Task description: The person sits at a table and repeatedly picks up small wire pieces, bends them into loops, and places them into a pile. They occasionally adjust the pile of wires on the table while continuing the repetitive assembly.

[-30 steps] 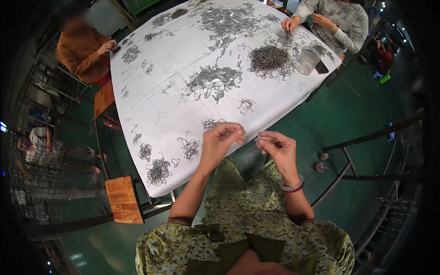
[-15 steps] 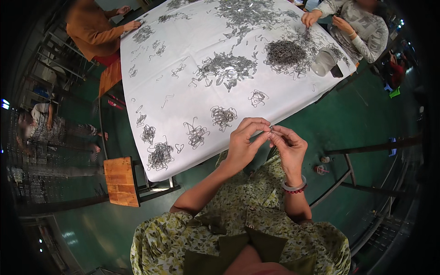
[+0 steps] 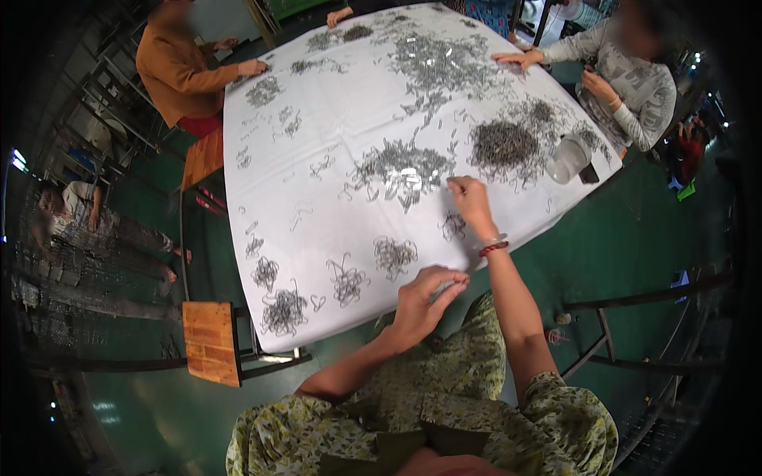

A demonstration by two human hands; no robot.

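Note:
My right hand is stretched out over the white-covered table, its fingers drawn together. Its fingertips are at the right edge of a loose pile of small shiny metal pieces; what they pinch, if anything, is too small to make out. Just below that hand lies a small tangle of bent wire hooks. My left hand hangs at the table's near edge with thumb and fingertips pinched, and whatever is between them does not show. A bunch of wire hooks lies close to it.
More hook bunches lie along the near left. A dense dark heap of metal pieces sits at the right, beside a clear plastic jar. Co-workers' hands rest at the table's far sides. A wooden stool stands at the left.
My hands were together in front of me; the right has moved forward over the table, and the left has dropped slightly. The right-hand co-worker's hand now lies flatter on the table.

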